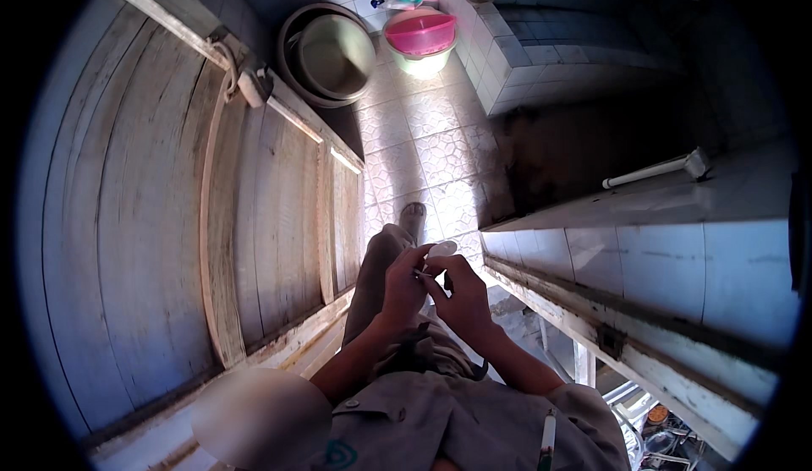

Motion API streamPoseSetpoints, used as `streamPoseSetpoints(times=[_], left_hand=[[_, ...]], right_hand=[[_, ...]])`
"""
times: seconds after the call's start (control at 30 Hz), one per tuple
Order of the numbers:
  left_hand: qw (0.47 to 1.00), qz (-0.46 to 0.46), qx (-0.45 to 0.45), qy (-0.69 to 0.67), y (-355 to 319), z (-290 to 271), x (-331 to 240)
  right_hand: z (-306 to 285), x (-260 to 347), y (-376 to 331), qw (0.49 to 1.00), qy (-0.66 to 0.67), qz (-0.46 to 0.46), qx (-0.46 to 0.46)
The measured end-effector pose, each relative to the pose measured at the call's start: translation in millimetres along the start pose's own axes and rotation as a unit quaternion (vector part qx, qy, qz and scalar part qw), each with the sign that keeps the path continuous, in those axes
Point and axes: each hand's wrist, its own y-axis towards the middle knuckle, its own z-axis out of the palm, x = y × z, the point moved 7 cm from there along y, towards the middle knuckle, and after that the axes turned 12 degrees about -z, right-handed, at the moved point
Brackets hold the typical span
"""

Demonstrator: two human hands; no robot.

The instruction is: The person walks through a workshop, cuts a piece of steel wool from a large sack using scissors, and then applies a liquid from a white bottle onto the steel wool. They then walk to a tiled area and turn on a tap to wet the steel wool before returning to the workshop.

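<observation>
In front of my body both hands meet over a small, pale white, rounded thing (pixel 442 249), too small and partly covered to name. My left hand (pixel 404 289) is closed, its fingertips at the left side of the white thing. My right hand (pixel 461 295) is closed too, with bent fingers against the near side of it and the thumb close to my left fingers. A tiny light bit shows between the fingertips; I cannot tell whether it is part of the same thing.
A wooden plank door (pixel 152 192) stands at my left, with a padlock (pixel 254 87) on its edge. Ahead are a tiled floor (pixel 402 128), large round basins (pixel 337 55) and a pink basin (pixel 421 33) in a pale tub. A tiled ledge (pixel 520 57) and white pipe (pixel 647 171) are at right.
</observation>
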Motion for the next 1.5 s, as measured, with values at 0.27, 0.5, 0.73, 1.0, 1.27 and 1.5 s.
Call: streamPoseSetpoints(times=[0.27,0.5,0.73,1.0,1.27,1.5], left_hand=[[0.994,-0.085,0.074,0.007,170,15,-48],[0.996,0.015,0.085,-0.006,280,17,-202],[0.985,0.055,0.162,0.020,361,89,-265],[0.981,0.053,0.186,-0.027,459,163,-291],[0.965,0.031,0.260,0.005,509,250,-298],[0.931,0.039,0.331,0.149,543,340,-316]], right_hand=[[-49,-13,172,0.996,-0.056,0.034,-0.066],[-112,23,301,0.991,-0.036,0.023,-0.128],[-199,-5,368,0.964,-0.089,-0.024,-0.251],[-284,-37,453,0.951,-0.093,-0.021,-0.295],[-358,-87,472,0.939,-0.014,0.040,-0.341],[-419,-183,403,0.827,0.174,0.175,-0.504]])
